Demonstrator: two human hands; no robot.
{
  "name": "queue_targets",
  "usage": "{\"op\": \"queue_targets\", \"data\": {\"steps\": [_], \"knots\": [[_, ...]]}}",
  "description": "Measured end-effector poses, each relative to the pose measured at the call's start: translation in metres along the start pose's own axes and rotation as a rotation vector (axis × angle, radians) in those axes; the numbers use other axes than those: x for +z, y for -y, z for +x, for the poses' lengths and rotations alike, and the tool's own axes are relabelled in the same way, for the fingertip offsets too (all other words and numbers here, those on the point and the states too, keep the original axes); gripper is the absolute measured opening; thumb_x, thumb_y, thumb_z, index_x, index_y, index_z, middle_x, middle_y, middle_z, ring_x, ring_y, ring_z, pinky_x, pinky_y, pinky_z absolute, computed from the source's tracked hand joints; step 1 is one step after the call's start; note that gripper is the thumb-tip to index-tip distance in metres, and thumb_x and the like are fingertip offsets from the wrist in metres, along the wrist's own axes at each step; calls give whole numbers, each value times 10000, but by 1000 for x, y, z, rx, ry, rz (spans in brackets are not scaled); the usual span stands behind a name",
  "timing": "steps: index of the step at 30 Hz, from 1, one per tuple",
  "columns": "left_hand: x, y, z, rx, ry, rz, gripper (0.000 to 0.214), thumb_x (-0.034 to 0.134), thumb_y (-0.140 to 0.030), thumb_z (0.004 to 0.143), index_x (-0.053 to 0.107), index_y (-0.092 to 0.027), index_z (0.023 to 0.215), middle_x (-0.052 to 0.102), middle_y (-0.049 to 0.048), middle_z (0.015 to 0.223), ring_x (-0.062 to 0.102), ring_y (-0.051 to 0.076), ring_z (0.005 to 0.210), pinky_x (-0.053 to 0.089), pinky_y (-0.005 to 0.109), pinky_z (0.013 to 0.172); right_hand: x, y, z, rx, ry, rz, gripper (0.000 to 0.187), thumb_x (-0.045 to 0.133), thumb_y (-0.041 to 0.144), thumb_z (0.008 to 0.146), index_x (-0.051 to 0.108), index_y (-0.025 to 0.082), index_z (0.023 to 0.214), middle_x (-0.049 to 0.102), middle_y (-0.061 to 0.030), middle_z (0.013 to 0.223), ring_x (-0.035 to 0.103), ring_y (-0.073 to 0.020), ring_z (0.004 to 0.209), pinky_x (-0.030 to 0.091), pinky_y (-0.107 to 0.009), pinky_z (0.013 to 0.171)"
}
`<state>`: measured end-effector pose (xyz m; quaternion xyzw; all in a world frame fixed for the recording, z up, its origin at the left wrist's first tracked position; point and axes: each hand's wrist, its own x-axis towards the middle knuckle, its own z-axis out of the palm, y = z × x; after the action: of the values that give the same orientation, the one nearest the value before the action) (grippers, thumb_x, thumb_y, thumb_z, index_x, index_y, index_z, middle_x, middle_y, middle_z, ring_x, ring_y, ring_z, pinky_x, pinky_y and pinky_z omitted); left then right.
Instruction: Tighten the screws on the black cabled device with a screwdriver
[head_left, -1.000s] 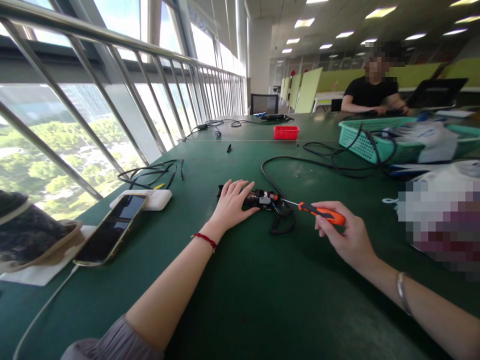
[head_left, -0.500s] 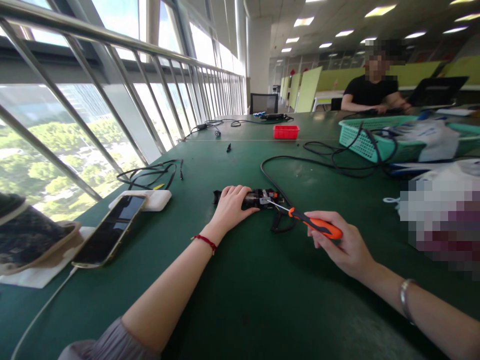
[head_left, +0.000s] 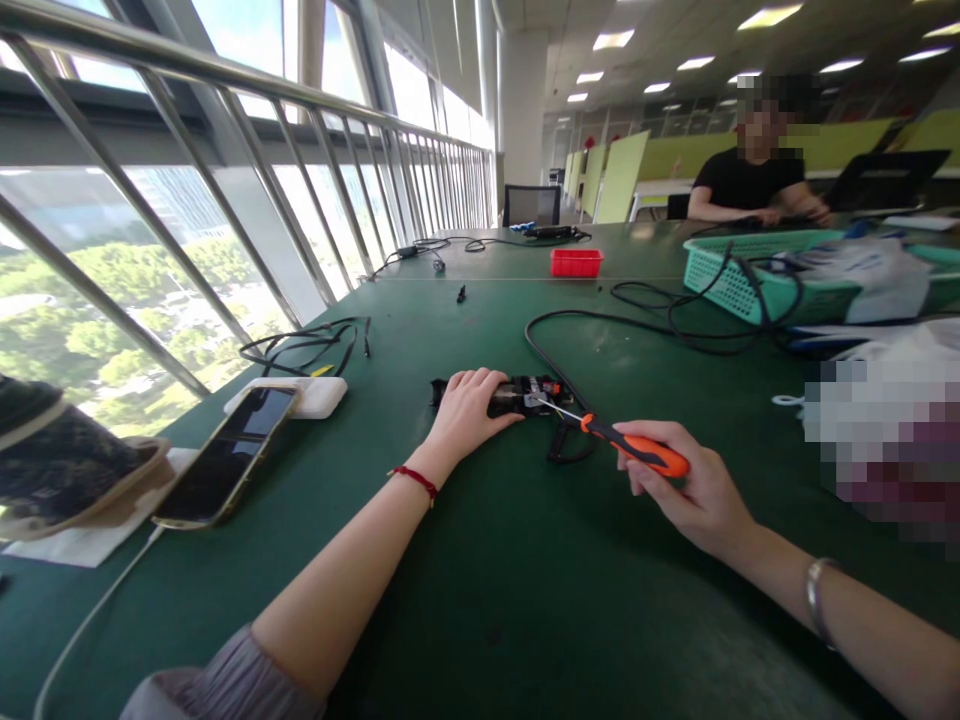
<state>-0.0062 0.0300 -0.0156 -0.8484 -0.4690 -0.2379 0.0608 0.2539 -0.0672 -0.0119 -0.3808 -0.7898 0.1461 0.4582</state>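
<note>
A black corded device, its inner parts partly exposed, lies on the green table. My left hand is closed over its left half and hides that part. In my right hand is an orange and black screwdriver, gripped by the handle. The screwdriver's thin metal shaft points left, and its tip meets the exposed right half of the device. A black cable runs off from the device's right end, and a small black loop lies just below that end.
At the left are a phone, a white block and a dark pouch. Farther back sit a red tray and a green basket. Plastic bags lie at the right. A person sits across the table.
The whole view has shifted very slightly to the right. Both hands, the device and the screwdriver keep the same places relative to each other.
</note>
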Motion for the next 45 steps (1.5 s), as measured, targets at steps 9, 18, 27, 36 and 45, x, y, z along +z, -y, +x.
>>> {"op": "queue_targets", "data": {"steps": [9,18,27,36,45], "knots": [[0,0,0,-5,7,-4,427,669,-468,772,539,-200,1078,602,47,1018,557,237,995,374,401,964,1,0,1,12,31,-8,212,501,262,882,533,201,1083,656,-16,732,581,-110,480,475,-233,499],[-2,-2,0,36,22,-32,444,603,-468,817,513,-188,1149,589,61,1058,538,243,1031,353,415,980,-1,-2,0,-16,73,7,227,457,268,904,522,195,1108,637,-7,714,576,-112,500,476,-235,514],[-2,-3,0,28,20,-23,408,587,-454,842,524,-200,1155,587,62,1065,534,237,1030,368,409,968,-1,-1,-2,-16,1,17,209,466,309,900,551,201,1059,662,-20,727,604,-124,512,495,-244,523],[-1,-8,0,27,4,26,413,619,-451,830,528,-201,1147,586,59,1051,531,234,1009,377,385,942,-1,-2,-2,-71,-30,14,207,466,242,907,525,211,1102,660,-13,753,619,-115,539,507,-225,542],[-2,-12,0,9,8,52,419,609,-456,836,532,-188,1149,584,69,1048,530,243,988,399,383,904,-1,-2,-3,-46,21,-4,186,458,264,902,535,204,1060,656,-14,723,601,-122,510,494,-242,518]]}}
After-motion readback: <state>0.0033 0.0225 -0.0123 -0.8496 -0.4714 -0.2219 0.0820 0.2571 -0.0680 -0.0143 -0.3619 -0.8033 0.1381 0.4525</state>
